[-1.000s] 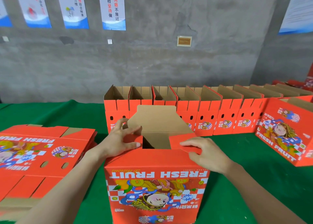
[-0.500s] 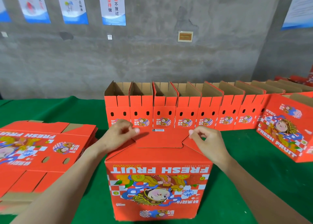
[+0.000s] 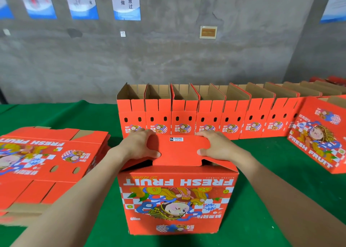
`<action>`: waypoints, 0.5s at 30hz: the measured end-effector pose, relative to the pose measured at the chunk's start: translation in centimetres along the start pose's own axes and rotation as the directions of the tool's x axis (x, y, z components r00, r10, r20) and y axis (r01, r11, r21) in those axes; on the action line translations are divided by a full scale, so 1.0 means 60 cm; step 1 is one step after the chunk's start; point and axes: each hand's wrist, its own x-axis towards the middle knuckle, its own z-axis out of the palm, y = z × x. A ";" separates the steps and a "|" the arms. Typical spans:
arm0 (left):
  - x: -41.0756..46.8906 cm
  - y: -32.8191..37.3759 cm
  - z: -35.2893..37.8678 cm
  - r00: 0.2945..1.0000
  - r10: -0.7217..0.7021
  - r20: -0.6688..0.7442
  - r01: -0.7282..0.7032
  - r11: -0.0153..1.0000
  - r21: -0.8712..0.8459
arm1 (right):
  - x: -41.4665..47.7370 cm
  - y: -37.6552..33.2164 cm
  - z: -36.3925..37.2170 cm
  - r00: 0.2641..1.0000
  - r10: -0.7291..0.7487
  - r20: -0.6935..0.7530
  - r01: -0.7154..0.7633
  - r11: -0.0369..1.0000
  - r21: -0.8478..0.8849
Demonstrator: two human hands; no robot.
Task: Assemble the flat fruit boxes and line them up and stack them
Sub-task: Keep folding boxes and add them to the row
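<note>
I have both hands on the flap (image 3: 177, 153) at dead centre. My left hand (image 3: 139, 146) grips its 9 o'clock end, fingers curled over the far edge and thumb flat on top. My right hand (image 3: 215, 147) does the same at the 3 o'clock end. The flap lies folded across the top of the box (image 3: 177, 200), which stands on the green cloth (image 3: 280, 172) at 6 o'clock, right in front of me.

A small white barcode sticker (image 3: 176, 139) sits on the flap between my hands; its print is too fine to read. The face of the box towards me says "FRESH FRUIT" in big white letters, upside down from where I look, above a cartoon figure on a checkered ground with Chinese characters lower down.

At 12 to 2 o'clock, just behind my hands, stands the row of boxes (image 3: 206, 119), side by side with their tops open, each with two oval holes and a small cartoon badge. My knuckles cover the lower edge of the first two.

At 9 o'clock lies the pile of flat boxes (image 3: 46, 162), "FRESH FRUIT" upside down on the top one. At 3 o'clock a lone box (image 3: 318, 134) shows the same words and figure.

Behind it all is a grey wall (image 3: 168, 63) with posters (image 3: 125, 1) in red and black Chinese characters and a small plaque (image 3: 208, 32).
</note>
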 end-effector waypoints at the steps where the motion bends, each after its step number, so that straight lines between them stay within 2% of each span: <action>1: -0.001 0.001 0.002 1.000 -0.012 -0.003 0.012 1.000 0.015 | -0.003 0.000 0.002 1.000 -0.007 -0.014 0.006 1.000 -0.030; 6: 0.001 -0.003 0.006 0.999 -0.006 -0.033 0.006 1.000 -0.005 | -0.012 0.000 0.005 1.000 -0.016 -0.012 0.014 0.996 -0.093; 9: -0.001 -0.013 0.001 0.998 0.010 -0.064 -0.024 0.975 -0.222 | -0.013 0.002 0.003 1.000 -0.015 0.000 0.015 0.999 -0.034; 11: -0.007 -0.020 -0.002 0.990 -0.009 -0.143 -0.046 0.924 -0.379 | -0.013 0.005 0.004 1.000 -0.017 -0.013 0.017 1.000 -0.021; 13: -0.014 -0.028 -0.005 0.970 -0.098 -0.223 -0.047 0.825 -0.564 | -0.015 0.007 0.005 0.999 -0.015 -0.029 0.015 1.000 -0.017; 14: -0.017 -0.034 -0.006 0.960 -0.152 -0.236 -0.025 0.791 -0.611 | -0.015 0.009 0.004 0.999 -0.015 -0.044 0.015 1.000 0.004; 15: -0.019 -0.040 -0.005 0.954 -0.189 -0.233 0.013 0.801 -0.598 | -0.016 0.010 0.003 0.997 -0.012 -0.072 0.016 0.998 0.065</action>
